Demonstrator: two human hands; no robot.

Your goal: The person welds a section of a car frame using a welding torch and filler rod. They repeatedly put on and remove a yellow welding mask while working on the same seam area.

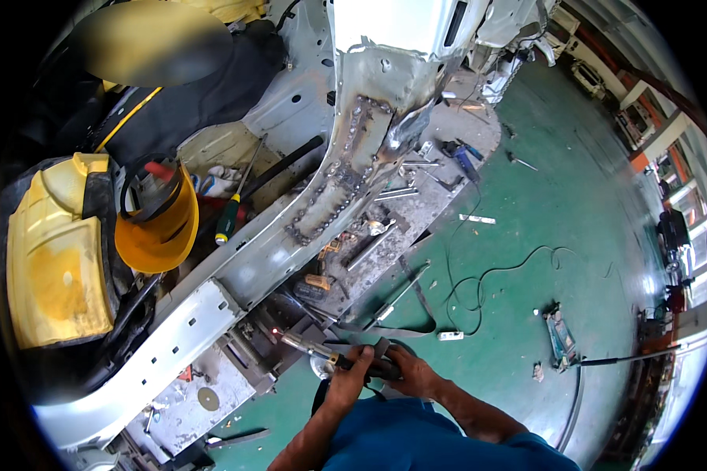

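Note:
In front of my body, both hands close on a welding torch (302, 343). It has a metal neck and a dark handle. A small red glow shows at its tip, which points left beside the lower side of the car body sill (259, 267). My left hand (356, 375) is wrapped around the handle just behind the neck. Slightly to its right, my right hand (413, 374) grips the dark rear part; some of its fingers are hidden. Farther ahead, rough weld beads (342, 184) run along the bare metal of the door pillar (385, 86), apart from the torch.
Inside the car body are a yellow helmet (177, 243), a green-handled screwdriver (228, 218) and a yellow foam block (59, 259). A grey platform (448, 133) below the sill carries metal strips and a power tool (459, 159). Cables (487, 275) and a jack (559, 341) lie on the green floor.

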